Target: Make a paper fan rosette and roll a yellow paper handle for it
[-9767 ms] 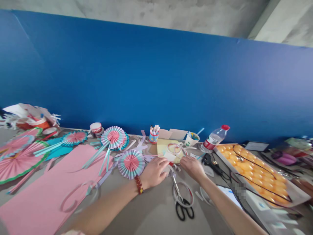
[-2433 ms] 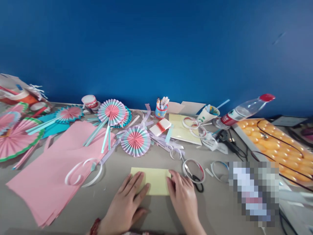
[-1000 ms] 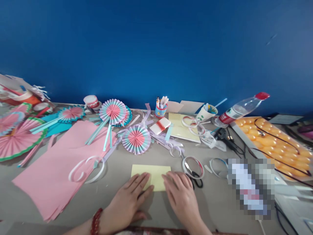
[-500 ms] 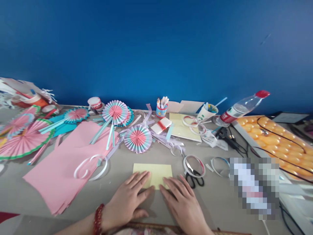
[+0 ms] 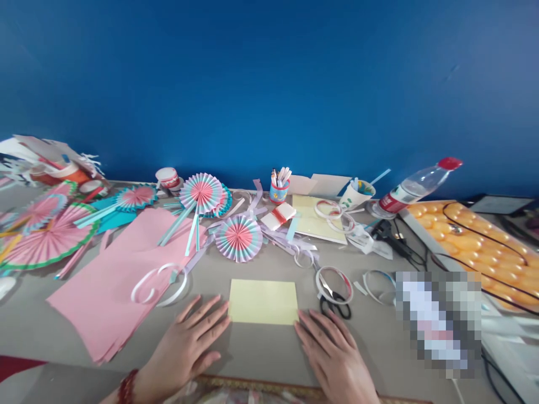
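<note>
Risk: yellow paper (image 5: 263, 301) could skid or skew on the desk (image 5: 263, 353) if left hand (image 5: 181, 343) and right hand (image 5: 337, 353) push unevenly; it's a light, flat sheet, nothing weighting it. A right-hand slip outward might also bump the scissors (image 5: 336, 306) near those fingers. Paper lies between the hands, a little in from the desk's near edge. Left fingertips at its left edge, right ones by its lower-right corner. Both grips released, fingers spread; pressure unclear.

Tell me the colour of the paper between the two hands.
The paper is pale yellow, best seen in the head view.
</note>
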`<state>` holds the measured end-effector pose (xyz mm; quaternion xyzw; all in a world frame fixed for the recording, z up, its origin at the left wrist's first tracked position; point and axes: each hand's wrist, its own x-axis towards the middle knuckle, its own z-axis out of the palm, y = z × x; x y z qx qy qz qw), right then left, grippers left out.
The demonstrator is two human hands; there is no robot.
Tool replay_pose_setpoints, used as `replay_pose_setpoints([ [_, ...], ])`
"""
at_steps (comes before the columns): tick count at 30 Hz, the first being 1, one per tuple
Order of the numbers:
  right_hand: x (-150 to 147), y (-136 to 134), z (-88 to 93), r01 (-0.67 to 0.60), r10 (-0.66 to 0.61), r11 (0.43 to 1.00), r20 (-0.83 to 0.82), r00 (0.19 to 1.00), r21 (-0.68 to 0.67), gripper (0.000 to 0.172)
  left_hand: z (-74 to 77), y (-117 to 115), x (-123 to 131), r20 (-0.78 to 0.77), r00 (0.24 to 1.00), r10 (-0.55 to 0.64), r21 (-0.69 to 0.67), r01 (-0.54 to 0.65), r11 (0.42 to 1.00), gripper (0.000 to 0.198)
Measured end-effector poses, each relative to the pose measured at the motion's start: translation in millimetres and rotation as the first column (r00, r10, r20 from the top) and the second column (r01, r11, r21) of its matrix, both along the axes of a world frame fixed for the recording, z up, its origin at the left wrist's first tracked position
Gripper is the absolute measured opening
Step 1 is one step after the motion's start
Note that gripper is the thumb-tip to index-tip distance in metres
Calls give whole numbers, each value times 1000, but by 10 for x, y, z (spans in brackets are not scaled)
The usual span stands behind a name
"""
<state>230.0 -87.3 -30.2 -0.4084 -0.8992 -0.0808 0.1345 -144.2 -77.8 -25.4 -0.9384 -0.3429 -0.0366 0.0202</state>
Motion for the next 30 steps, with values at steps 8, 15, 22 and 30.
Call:
replay_pose_setpoints([
  [8,43,-8,-25,-33,33,999,3,999,-14,43,-28,-1,-19,29,1000,-8,-17,9,1000,53],
  [15,102,127,78,-78,69,994,-110,991,-76,35,13,81,-57,189,978,83,-82,-69,994,39],
  [22,-323,615,125,-58,5,957,-182,983,-285,60,93,528,429,247,969,31,-195,18,981,72],
  [30,-581,825,-69,-52,-34,932,-230,972,-358,62,-111,846,683,294,952,-82,-199,145,969,81],
])
